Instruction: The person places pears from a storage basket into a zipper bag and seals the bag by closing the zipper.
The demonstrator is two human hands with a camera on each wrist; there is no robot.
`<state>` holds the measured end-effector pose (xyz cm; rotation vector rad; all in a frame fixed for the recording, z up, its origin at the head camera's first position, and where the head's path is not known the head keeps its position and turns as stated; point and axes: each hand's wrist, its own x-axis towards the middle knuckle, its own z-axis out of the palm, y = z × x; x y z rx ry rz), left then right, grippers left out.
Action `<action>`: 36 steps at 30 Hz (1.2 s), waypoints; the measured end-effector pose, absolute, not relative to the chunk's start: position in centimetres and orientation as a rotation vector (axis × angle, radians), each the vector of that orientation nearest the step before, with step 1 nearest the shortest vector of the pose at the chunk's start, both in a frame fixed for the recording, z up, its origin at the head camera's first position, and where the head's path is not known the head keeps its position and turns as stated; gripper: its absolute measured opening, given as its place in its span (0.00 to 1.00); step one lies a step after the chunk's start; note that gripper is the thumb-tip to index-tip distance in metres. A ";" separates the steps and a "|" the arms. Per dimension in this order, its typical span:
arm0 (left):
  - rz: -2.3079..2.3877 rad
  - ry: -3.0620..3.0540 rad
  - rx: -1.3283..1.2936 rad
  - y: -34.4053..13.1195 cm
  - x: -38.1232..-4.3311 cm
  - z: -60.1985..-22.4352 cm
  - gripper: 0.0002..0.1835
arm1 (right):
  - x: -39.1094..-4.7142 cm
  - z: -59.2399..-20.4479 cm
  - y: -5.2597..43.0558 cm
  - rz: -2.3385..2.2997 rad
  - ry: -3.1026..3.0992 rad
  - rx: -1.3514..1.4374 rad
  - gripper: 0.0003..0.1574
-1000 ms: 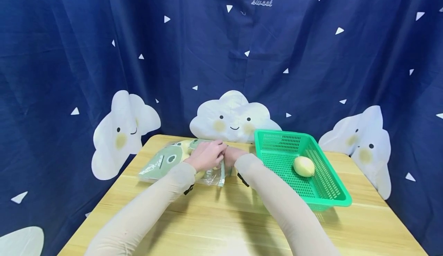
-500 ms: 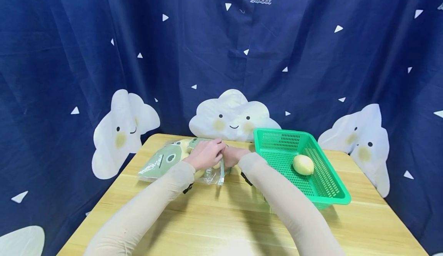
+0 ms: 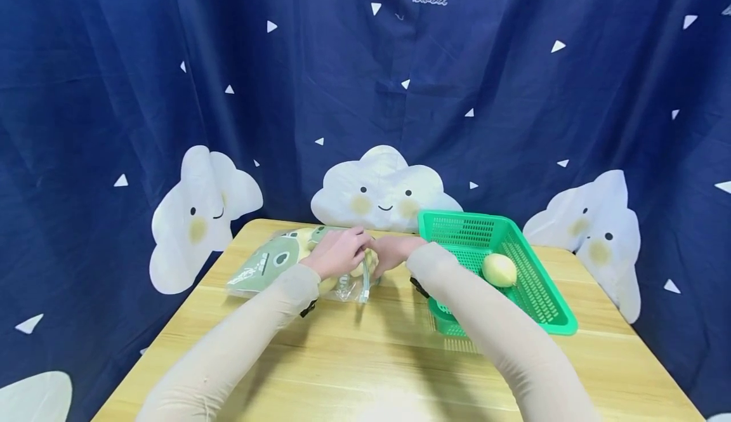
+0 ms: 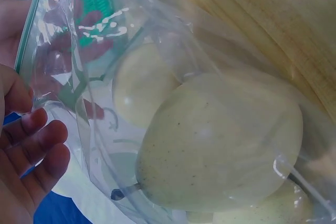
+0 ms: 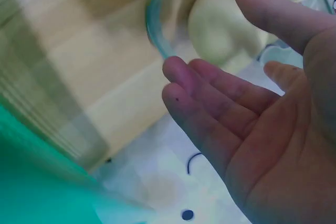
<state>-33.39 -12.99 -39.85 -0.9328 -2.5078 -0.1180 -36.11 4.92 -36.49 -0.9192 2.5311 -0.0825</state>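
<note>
A clear zip bag (image 3: 257, 273) with a green printed pattern lies at the back left of the table, its mouth towards the right. Several pale yellow pears (image 4: 220, 140) show through its plastic. My left hand (image 3: 335, 254) pinches the upper edge of the bag's mouth between thumb and index finger, the other fingers loosely bent in the left wrist view. Just outside the mouth is my right hand (image 3: 393, 252), holding nothing; in the right wrist view its fingers (image 5: 210, 114) are extended and spread from the thumb. One pear (image 5: 220, 24) sits just inside the opening.
A green plastic basket (image 3: 539, 276) stands on the right of the wooden table (image 3: 354, 358), and a single pear (image 3: 499, 271) lies inside it. My right forearm passes over the basket's near left corner. A dark blue curtain with clouds hangs behind and beside the table.
My right hand has drawn back to the right, out of the bag's mouth, and a pear now shows at the opening. My left hand stays at the bag's edge.
</note>
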 end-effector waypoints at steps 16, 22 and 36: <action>-0.075 -2.494 -0.921 -12.7 -33.6 -39.9 0.05 | -35.3 -32.4 7.3 0.060 2.543 -0.907 0.45; -0.071 -2.519 -0.909 -12.6 -33.5 -39.8 0.05 | -35.3 -31.5 8.8 0.065 2.561 -0.821 0.45; -0.105 -2.562 -0.897 -12.2 -33.4 -39.6 0.05 | -35.6 -30.3 13.9 0.155 2.631 -0.825 0.42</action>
